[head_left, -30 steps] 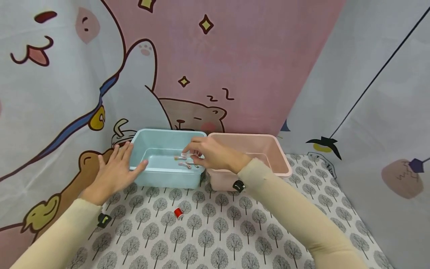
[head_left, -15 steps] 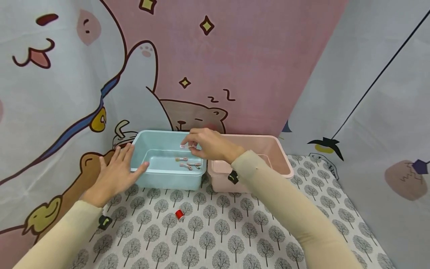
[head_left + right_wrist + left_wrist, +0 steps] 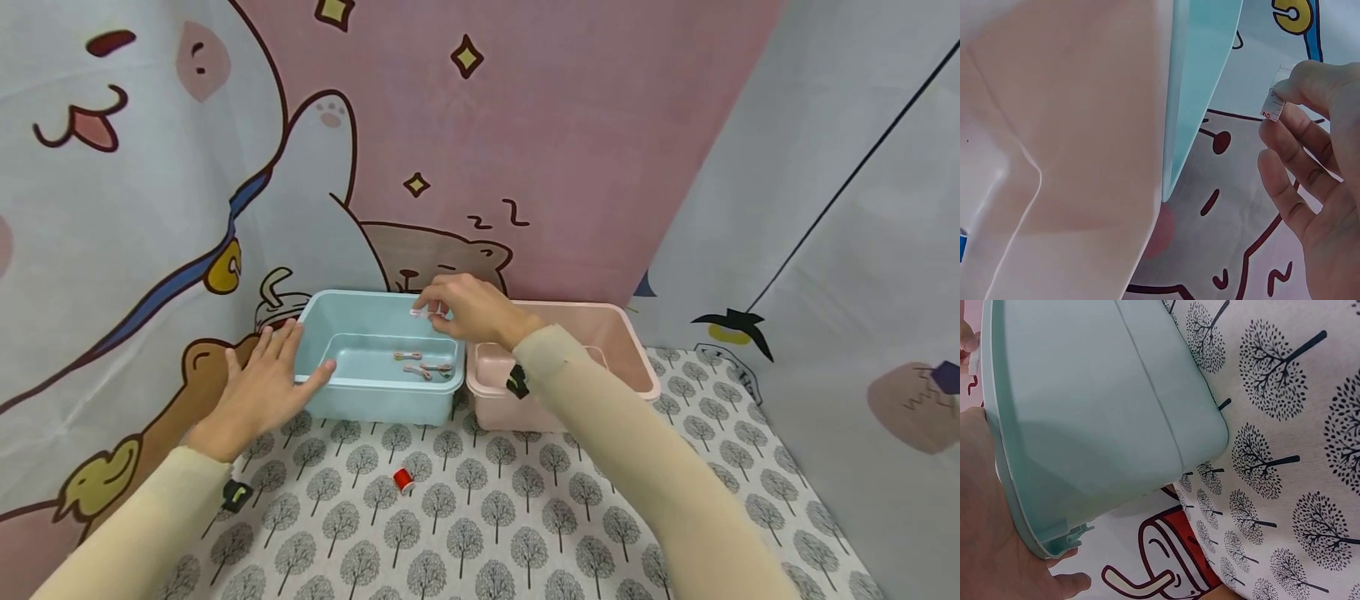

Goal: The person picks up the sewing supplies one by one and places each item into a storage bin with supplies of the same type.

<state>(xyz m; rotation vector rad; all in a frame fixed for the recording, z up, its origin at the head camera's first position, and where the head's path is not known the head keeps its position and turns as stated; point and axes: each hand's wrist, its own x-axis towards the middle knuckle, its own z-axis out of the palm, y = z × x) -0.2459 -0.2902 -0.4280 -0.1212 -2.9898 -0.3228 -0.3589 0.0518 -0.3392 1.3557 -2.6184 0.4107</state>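
Observation:
My right hand point(image 3: 476, 304) is raised over the right back part of the light blue bin point(image 3: 378, 406). Thumb and fingers pinch a short white strip of measuring tape point(image 3: 1275, 100) with tick marks and a red number. Fingers spread and fairly straight, my left hand point(image 3: 258, 396) lies at the blue bin's left rim, its thumb reaching over the edge. On the bin's floor, toward the right, lie several small pinkish bundles point(image 3: 417, 372), too small to make out closely.
Right beside the blue bin stands a pink bin point(image 3: 637, 367); a blue object point(image 3: 962, 245) shows partly inside it. A red spool of thread point(image 3: 403, 480) lies on the tree-print cloth point(image 3: 465, 542) in front. A printed curtain point(image 3: 585, 167) hangs close behind both bins.
My right hand has risen from low in the blue bin toward its back rim, carrying the tape strip up. The pinkish bundles stay on the floor. My left hand has barely moved.

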